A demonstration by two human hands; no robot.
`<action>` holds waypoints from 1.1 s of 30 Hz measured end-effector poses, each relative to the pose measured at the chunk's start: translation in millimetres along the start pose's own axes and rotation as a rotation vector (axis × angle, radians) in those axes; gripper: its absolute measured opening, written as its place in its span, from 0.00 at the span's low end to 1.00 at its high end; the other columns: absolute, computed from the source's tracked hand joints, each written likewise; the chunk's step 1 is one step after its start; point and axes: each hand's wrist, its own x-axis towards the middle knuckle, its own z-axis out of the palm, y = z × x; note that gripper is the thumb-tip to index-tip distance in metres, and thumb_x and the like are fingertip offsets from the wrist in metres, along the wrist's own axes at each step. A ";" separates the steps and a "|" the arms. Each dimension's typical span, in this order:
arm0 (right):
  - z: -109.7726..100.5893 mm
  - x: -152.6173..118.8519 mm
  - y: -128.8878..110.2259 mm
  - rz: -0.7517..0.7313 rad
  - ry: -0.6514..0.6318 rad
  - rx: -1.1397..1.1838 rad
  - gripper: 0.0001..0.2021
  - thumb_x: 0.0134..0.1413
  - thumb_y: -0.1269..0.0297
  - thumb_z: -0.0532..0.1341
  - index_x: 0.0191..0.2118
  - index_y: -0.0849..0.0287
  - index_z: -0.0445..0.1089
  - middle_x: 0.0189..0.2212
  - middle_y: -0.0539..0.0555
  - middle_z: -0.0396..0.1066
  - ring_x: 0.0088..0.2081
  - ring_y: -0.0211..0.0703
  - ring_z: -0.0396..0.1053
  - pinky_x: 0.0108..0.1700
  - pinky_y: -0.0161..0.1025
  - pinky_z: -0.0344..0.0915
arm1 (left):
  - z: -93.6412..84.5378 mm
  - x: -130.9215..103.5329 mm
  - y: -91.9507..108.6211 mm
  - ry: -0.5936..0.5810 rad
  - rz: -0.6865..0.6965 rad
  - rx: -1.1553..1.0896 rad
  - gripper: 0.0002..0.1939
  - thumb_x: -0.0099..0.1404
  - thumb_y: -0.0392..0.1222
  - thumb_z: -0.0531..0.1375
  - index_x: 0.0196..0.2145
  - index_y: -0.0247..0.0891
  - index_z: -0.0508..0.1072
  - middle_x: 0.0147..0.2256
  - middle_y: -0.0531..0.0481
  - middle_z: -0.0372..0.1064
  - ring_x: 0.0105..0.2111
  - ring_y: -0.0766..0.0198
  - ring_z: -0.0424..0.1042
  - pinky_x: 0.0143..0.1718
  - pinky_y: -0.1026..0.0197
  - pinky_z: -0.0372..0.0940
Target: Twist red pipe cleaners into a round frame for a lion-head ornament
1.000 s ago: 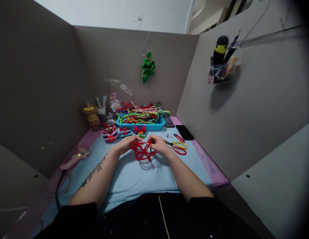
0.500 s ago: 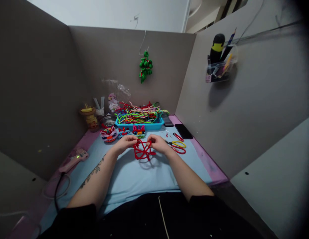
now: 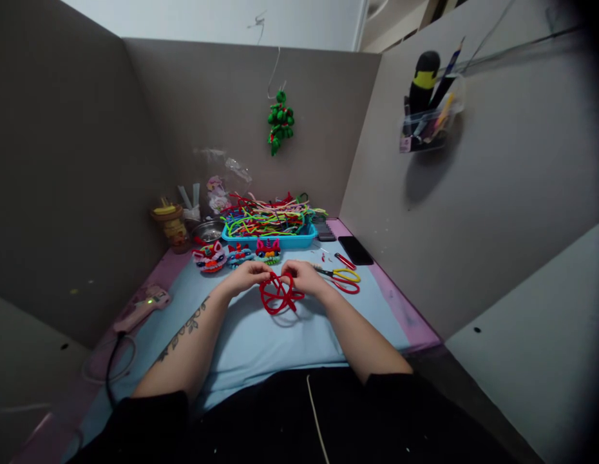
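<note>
At centre frame my left hand and right hand pinch a red pipe-cleaner frame low over the blue bench. Since a second ago the loops have drawn tighter and my hands closer. Fingers grasp its top; the exact twist is hidden. Scissors lie to the right.

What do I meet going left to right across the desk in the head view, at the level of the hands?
pink glue gun → left hand → red pipe-cleaner shape, held between both hands → right hand → scissors with yellow and red handles → pink mat edge.
</note>
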 end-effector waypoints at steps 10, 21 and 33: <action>1.9 1.3 2.7 0.029 0.018 -0.045 0.03 0.41 0.72 0.59 0.28 0.60 0.68 0.20 0.45 0.63 0.24 0.33 0.58 0.28 0.31 0.53 | 3.7 -1.7 1.7 -0.034 -0.038 -0.071 0.15 0.51 0.44 0.65 0.35 0.32 0.72 0.28 0.49 0.70 0.27 0.67 0.67 0.30 0.65 0.60; -8.0 1.0 5.8 0.020 0.030 -0.009 0.08 0.46 0.72 0.56 0.30 0.60 0.72 0.26 0.50 0.71 0.30 0.38 0.66 0.34 0.33 0.58 | 3.1 -5.4 10.3 0.022 -0.037 -0.023 0.08 0.49 0.37 0.61 0.29 0.33 0.71 0.23 0.54 0.66 0.22 0.71 0.63 0.25 0.67 0.56; -0.8 1.5 2.3 0.091 -0.049 0.231 0.06 0.42 0.67 0.61 0.30 0.62 0.68 0.21 0.47 0.64 0.23 0.32 0.58 0.27 0.31 0.56 | -1.7 -2.5 3.2 0.163 0.003 -0.015 0.09 0.48 0.36 0.62 0.30 0.33 0.71 0.24 0.52 0.67 0.24 0.69 0.65 0.27 0.66 0.57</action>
